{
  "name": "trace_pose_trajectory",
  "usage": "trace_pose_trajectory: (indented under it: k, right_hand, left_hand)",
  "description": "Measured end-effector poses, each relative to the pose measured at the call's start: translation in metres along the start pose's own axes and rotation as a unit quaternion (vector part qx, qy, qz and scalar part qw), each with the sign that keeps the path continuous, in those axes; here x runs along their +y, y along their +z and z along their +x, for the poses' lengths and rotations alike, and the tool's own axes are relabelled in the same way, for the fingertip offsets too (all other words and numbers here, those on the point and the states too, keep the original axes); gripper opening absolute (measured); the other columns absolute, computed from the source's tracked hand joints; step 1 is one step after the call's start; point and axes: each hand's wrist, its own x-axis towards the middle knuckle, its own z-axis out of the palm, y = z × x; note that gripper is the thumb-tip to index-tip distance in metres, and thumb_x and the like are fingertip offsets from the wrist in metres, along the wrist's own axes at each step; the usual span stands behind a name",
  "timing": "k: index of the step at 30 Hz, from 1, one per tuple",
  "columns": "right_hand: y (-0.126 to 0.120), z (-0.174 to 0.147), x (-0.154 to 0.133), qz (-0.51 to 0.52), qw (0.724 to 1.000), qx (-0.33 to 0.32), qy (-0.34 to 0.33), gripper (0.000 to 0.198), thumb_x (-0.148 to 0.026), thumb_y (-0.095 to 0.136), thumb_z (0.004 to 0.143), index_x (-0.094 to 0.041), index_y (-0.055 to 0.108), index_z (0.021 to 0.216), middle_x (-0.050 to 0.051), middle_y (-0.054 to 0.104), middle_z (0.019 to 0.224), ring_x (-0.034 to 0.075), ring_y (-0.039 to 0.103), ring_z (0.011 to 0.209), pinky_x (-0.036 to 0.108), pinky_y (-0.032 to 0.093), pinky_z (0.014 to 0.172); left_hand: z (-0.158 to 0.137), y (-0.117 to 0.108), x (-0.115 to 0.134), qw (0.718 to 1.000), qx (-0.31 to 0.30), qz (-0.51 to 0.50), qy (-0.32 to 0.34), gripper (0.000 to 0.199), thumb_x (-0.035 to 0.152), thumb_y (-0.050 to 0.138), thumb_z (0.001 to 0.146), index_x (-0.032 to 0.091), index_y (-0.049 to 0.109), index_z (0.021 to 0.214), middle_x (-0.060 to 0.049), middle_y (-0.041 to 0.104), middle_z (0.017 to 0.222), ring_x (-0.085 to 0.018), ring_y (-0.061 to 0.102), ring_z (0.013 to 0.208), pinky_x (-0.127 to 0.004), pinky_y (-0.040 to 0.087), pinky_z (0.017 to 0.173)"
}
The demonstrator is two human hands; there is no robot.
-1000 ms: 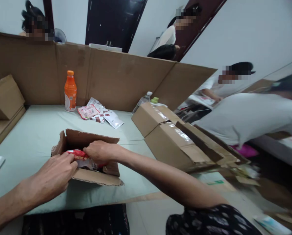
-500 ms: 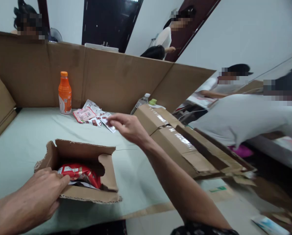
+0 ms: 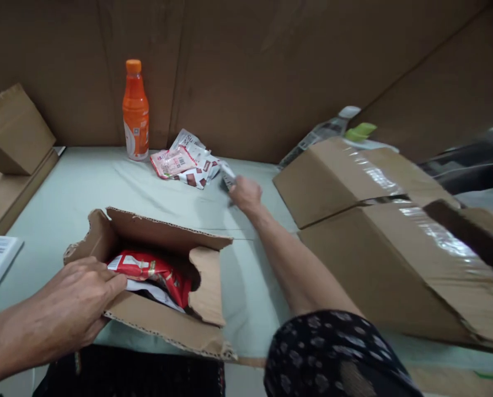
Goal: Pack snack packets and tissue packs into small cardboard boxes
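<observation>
My left hand (image 3: 81, 295) grips the near left edge of an open cardboard box (image 3: 167, 325), fingers bent over the rim. Inside the box lie a red packet (image 3: 151, 270) and a white wrapper (image 3: 155, 294) partly under it. Farther back, my right hand (image 3: 245, 193) is closed on one end of a silver-white sachet (image 3: 226, 173), blurred by motion. Just left of that sachet is a small heap: a pink packet (image 3: 172, 162), a white packet with brown squares (image 3: 199, 172) and a silver packet (image 3: 187, 140).
An orange bottle (image 3: 136, 113) stands at the back against a cardboard wall (image 3: 246, 71). On the right are large taped cardboard boxes (image 3: 395, 259), with a clear bottle (image 3: 329, 129) behind them. More cardboard (image 3: 19, 129) and a white device (image 3: 0, 264) lie left.
My view has tipped down toward the table, so the people are out of sight. My right hand has closed on the sachet and drawn it rightward from the heap. My left hand stays on the box.
</observation>
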Motion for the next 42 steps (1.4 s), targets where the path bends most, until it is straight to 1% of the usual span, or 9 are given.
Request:
trace_pose_trajectory:
  k: [4,8,12,16,20,28,33,37,42]
  right_hand:
    - [-0.053,-0.032,-0.048,0.118,0.971,0.135,0.160,0.017,-0.039,0.049,0.091,-0.027,0.059,0.086,0.006,0.072,0.087,0.025,0.067,0.081,0.042,0.058,0.075]
    - [-0.101,-0.083,-0.134,0.279,0.945,0.170,-0.007,0.012,-0.026,0.065,0.085,-0.028,0.068,0.095,0.001,0.073,0.086,0.020,0.067,0.072,0.035,0.056,0.063]
    - [-0.116,-0.111,-0.218,0.171,0.967,0.038,-0.186,0.020,-0.014,0.059,0.089,-0.026,0.073,0.094,-0.003,0.071,0.073,0.014,0.063,0.061,0.025,0.049,0.055]
    - [-0.090,-0.100,-0.264,0.017,0.965,-0.186,-0.182,0.030,-0.008,0.048,0.088,-0.020,0.073,0.099,0.001,0.075,0.081,0.012,0.062,0.065,0.023,0.045,0.062]
    - [-0.052,-0.083,-0.282,-0.182,0.909,-0.364,-0.087,0.029,-0.008,0.049,0.092,-0.017,0.073,0.105,0.007,0.078,0.090,0.016,0.068,0.076,0.025,0.039,0.065]
    - [-0.036,-0.093,-0.285,-0.310,0.848,-0.398,-0.160,0.024,-0.020,0.057,0.096,-0.014,0.066,0.118,0.014,0.075,0.112,0.024,0.069,0.099,0.031,0.040,0.073]
    - [-0.040,-0.092,-0.287,-0.309,0.852,-0.402,-0.131,0.023,-0.008,0.050,0.092,-0.014,0.064,0.109,0.011,0.075,0.089,0.018,0.061,0.072,0.032,0.028,0.061]
    - [-0.046,-0.078,-0.292,-0.266,0.880,-0.387,-0.067,0.017,-0.021,0.053,0.098,-0.016,0.060,0.112,0.010,0.074,0.097,0.017,0.060,0.076,0.029,0.028,0.062]
    - [-0.047,-0.075,-0.298,-0.336,0.865,-0.366,-0.073,0.021,-0.023,0.052,0.098,-0.017,0.062,0.115,0.012,0.076,0.096,0.021,0.064,0.077,0.032,0.024,0.059]
  left_hand:
    - [0.002,0.005,-0.001,0.999,0.035,0.021,0.022,0.028,0.004,0.057,0.071,0.023,0.065,0.091,-0.005,0.071,0.089,-0.029,0.066,0.088,-0.041,0.048,0.079]
    - [0.003,0.008,-0.001,0.996,0.055,0.066,0.038,0.025,0.005,0.055,0.071,0.021,0.065,0.089,-0.007,0.073,0.086,-0.029,0.068,0.085,-0.041,0.049,0.078]
    - [0.004,0.007,0.002,0.993,0.071,0.086,0.030,0.022,0.006,0.054,0.076,0.020,0.066,0.089,-0.008,0.074,0.083,-0.028,0.070,0.080,-0.040,0.051,0.076]
    - [0.002,0.009,0.005,0.990,0.107,0.080,0.043,0.026,0.005,0.054,0.078,0.019,0.068,0.095,-0.009,0.076,0.088,-0.028,0.072,0.082,-0.040,0.053,0.078]
    - [-0.001,0.010,0.008,0.992,0.086,0.088,0.013,0.021,0.006,0.057,0.078,0.017,0.068,0.094,-0.012,0.076,0.090,-0.032,0.072,0.086,-0.044,0.055,0.079]
    - [-0.001,0.015,0.005,0.994,0.081,0.069,0.022,0.017,0.006,0.059,0.080,0.017,0.067,0.091,-0.012,0.075,0.092,-0.033,0.072,0.092,-0.046,0.056,0.085]
    - [0.002,0.020,0.001,0.993,0.091,0.070,0.030,0.020,0.007,0.058,0.082,0.016,0.067,0.097,-0.012,0.076,0.096,-0.034,0.072,0.094,-0.048,0.056,0.088]
    - [0.002,0.019,0.002,0.990,0.102,0.088,0.034,0.025,0.004,0.055,0.078,0.016,0.068,0.096,-0.013,0.077,0.092,-0.034,0.074,0.090,-0.047,0.056,0.084]
    - [0.002,0.021,0.000,0.987,0.123,0.089,0.044,0.025,0.007,0.052,0.076,0.016,0.067,0.093,-0.014,0.077,0.089,-0.032,0.074,0.085,-0.045,0.057,0.080]
